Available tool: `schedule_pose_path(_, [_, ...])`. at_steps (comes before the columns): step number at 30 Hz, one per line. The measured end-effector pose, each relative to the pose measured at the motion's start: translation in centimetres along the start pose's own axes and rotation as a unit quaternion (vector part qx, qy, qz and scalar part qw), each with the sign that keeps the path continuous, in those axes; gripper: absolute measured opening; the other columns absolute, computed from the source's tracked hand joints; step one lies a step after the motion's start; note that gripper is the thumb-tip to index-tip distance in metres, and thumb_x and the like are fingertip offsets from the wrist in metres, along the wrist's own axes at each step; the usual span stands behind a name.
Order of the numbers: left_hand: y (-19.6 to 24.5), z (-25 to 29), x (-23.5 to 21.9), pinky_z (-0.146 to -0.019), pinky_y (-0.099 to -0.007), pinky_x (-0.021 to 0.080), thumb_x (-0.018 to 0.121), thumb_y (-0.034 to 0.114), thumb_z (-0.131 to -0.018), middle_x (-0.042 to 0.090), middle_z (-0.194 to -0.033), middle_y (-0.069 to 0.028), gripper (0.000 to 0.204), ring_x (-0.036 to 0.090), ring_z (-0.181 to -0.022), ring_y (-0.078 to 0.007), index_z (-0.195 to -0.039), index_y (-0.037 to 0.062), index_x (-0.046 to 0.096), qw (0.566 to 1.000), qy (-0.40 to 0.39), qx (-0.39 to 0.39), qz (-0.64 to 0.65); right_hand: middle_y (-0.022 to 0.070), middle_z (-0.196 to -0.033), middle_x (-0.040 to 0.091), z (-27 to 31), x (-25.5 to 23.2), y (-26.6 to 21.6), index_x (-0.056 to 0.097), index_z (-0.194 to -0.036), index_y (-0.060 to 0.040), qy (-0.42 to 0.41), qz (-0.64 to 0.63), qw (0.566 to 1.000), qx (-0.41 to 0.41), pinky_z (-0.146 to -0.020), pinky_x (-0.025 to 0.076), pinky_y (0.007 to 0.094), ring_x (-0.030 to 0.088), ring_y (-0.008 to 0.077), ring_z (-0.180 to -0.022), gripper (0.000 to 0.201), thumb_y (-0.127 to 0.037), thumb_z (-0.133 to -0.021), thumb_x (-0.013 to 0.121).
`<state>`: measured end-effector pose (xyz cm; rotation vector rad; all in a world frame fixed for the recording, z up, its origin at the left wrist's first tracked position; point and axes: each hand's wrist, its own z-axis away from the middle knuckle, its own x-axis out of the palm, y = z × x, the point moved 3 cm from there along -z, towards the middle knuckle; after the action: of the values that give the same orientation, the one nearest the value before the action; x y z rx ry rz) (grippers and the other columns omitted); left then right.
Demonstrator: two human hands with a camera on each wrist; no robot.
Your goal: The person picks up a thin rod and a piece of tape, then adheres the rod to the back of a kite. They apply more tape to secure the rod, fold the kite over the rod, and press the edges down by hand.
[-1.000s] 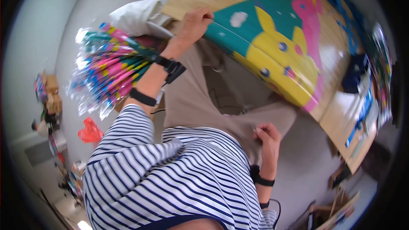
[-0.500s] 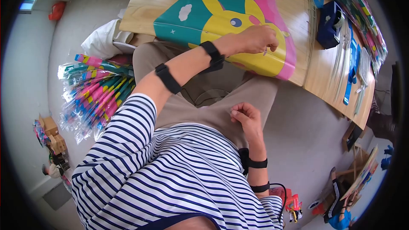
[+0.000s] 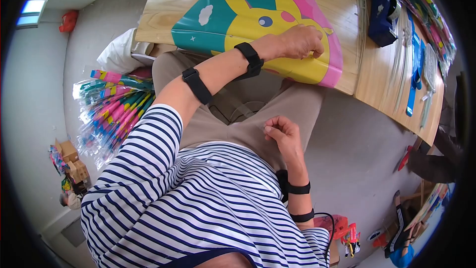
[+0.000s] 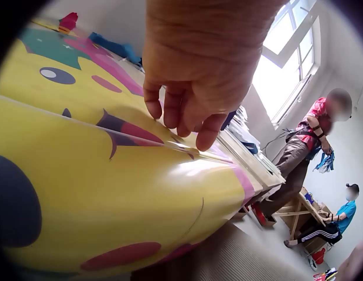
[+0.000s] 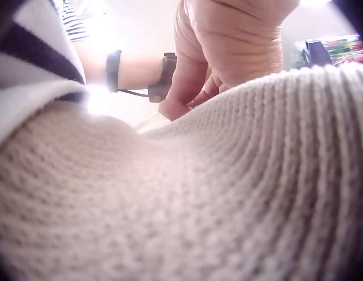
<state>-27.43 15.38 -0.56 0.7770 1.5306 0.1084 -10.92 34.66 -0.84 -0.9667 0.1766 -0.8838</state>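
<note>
A large kite-like printed sheet (image 3: 203, 32), teal and pink with a yellow cartoon face, lies on the table and droops over its front edge. My left hand (image 3: 300, 42) is over the right part of the yellow face. In the left wrist view, the fingers of the left hand (image 4: 196, 88) bend down and pinch at the sheet's lengthwise seam, beside the printed mouth. My right hand (image 3: 282, 131) hovers by my lap, thumb against curled fingers. In the right wrist view, a thin pale strip (image 5: 153, 123) shows at its thumb tip; the trouser fabric hides the rest.
A blue tape dispenser (image 3: 384, 17), thin rods (image 3: 361, 25) and blue ribbon (image 3: 414, 74) lie on the table's right side. Bundled, plastic-wrapped colourful packs (image 3: 116, 111) stand to my left. Two other people are in the room, one standing (image 4: 304, 146), one seated (image 4: 342, 216).
My left hand has moved from the sheet's left corner rightward along the seam to the face's right part. My right hand stays near my lap. The head view has turned.
</note>
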Motion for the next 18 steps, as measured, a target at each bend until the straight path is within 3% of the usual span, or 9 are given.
schedule_pose_path(8, [-0.07,0.01,0.49,-0.073,-0.0394,0.047,0.063,-0.003,-0.073,0.057,-0.082,-0.0034,0.019,0.057,-0.089,-0.0250,-0.077,0.0144,0.068,1.000,0.018,0.016,-0.016,0.0022,-0.076,0.063,-0.02,0.01,-0.05,0.065,-0.090,0.0014,0.000,-0.013,1.000,0.007,-0.065,0.046,0.0236,0.058,0.0100,-0.068,0.006,-0.003,-0.087,0.062])
schedule_pose_path(11, [-0.33,-0.07,0.64,-0.082,-0.0424,0.046,0.067,0.000,-0.071,0.059,-0.086,-0.0025,0.017,0.058,-0.096,-0.0258,-0.077,0.0156,0.068,1.000,-0.006,-0.001,-0.003,0.0022,-0.076,0.063,-0.06,-0.09,0.00,0.065,-0.090,0.0013,0.000,-0.008,1.000,0.009,-0.065,0.046,0.0236,0.058,0.0100,-0.069,0.006,-0.003,-0.087,0.062])
schedule_pose_path(18, [-0.09,-0.02,0.54,-0.079,-0.0409,0.045,0.065,0.000,-0.073,0.058,-0.085,-0.0020,0.016,0.057,-0.095,-0.0246,-0.076,0.0157,0.067,1.000,0.000,0.006,-0.008,0.0024,-0.077,0.063,0.07,-0.09,-0.28,0.065,-0.091,0.0006,-0.003,-0.005,1.000,0.018,-0.068,0.047,0.0234,0.058,0.0102,-0.070,0.006,-0.004,-0.087,0.063])
